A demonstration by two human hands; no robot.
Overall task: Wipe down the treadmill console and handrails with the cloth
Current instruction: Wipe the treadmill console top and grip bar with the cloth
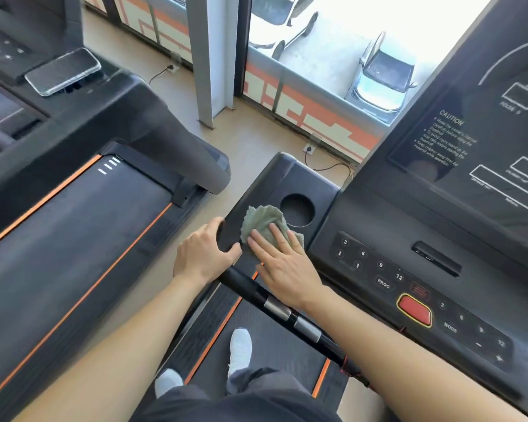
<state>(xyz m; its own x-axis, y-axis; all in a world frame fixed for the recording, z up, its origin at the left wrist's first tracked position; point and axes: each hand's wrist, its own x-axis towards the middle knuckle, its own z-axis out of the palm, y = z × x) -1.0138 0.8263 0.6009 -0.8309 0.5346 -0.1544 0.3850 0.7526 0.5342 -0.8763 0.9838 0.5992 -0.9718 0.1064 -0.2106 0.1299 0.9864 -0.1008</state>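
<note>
Right hand (284, 264) flat, pressing cloth (263, 220); left hand (204, 254) seemingly clasps console (290, 179) corner.

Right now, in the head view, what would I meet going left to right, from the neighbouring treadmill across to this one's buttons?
Phone → left hand gripping the console corner → cloth, pressed flat by the right hand → red button.
</note>
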